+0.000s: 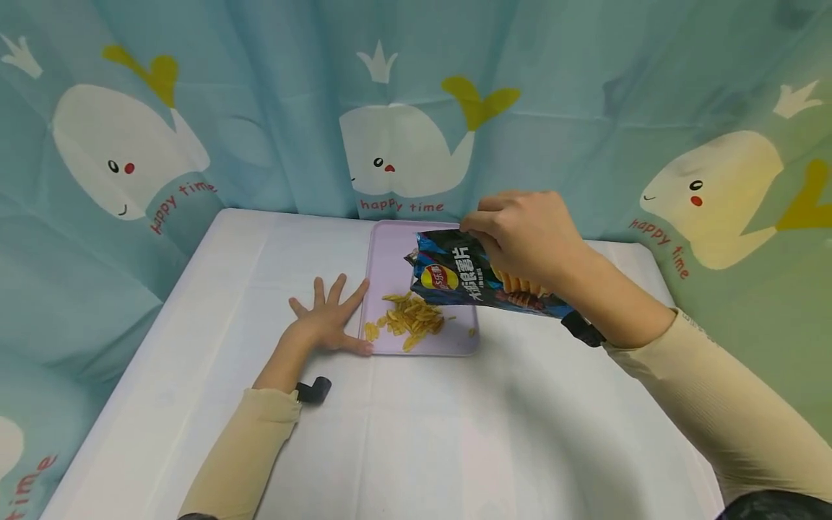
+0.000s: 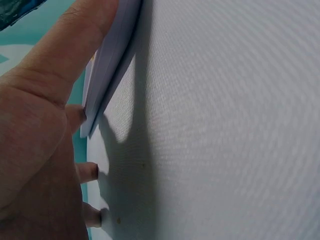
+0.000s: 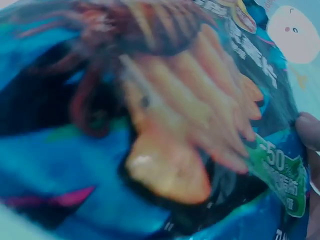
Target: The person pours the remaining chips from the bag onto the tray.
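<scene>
My right hand (image 1: 526, 231) pinches the upper edge of a dark blue potato chip bag (image 1: 438, 278), held sideways over a pale lilac tray (image 1: 390, 249). The bag's torn end points left. Below it, a small heap of yellow ridged chips (image 1: 416, 318) lies on the tray, with a few loose pieces around. In the right wrist view the bag's printed front (image 3: 185, 125) fills most of the picture, a fingertip at its right edge. My left hand (image 1: 325, 321) has its fingers spread, thumb and index finger at the tray's left side; the left wrist view shows the tray's side wall (image 2: 112, 65) against them.
A white cloth covers the table (image 1: 403, 433) under the tray. Behind the table hangs a light blue curtain (image 1: 286, 108) with whale prints. A black wrist camera (image 1: 315, 390) sits by the left wrist, another (image 1: 583, 330) by the right.
</scene>
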{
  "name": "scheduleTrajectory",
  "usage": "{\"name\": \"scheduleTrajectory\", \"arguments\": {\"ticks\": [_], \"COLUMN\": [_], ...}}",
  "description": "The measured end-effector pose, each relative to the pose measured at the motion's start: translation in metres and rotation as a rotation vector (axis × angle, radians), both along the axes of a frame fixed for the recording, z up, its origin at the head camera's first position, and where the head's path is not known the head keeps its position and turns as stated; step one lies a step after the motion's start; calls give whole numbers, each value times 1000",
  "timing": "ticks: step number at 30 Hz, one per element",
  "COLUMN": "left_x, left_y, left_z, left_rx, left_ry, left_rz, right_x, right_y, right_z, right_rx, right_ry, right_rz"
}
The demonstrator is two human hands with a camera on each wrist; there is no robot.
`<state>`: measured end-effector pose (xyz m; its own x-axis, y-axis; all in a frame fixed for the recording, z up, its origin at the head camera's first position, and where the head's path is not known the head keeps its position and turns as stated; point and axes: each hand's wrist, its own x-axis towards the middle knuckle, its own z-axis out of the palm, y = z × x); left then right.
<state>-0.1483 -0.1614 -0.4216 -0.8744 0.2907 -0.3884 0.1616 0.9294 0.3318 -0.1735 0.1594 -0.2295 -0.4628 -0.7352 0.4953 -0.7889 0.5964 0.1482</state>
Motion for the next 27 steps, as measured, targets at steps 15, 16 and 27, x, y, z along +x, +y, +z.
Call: {"name": "scheduleTrajectory", "arguments": {"ticks": [15,16,27], "left_x": [3,2,-2], "left_y": [-1,-1,-1], "left_z": [-7,-6,-2], "left_rx": [1,1,9], "left_ry": [-23,-20,-28], "left_rz": [-2,-1,5], "right_x": [12,14,45], "right_y": [46,50,63], "right_z": [-64,-73,-128], "right_rx": [-523,-601,-1271], "right_ry": [-231,-243,-337], "right_rz": [-206,-222,-222]}}
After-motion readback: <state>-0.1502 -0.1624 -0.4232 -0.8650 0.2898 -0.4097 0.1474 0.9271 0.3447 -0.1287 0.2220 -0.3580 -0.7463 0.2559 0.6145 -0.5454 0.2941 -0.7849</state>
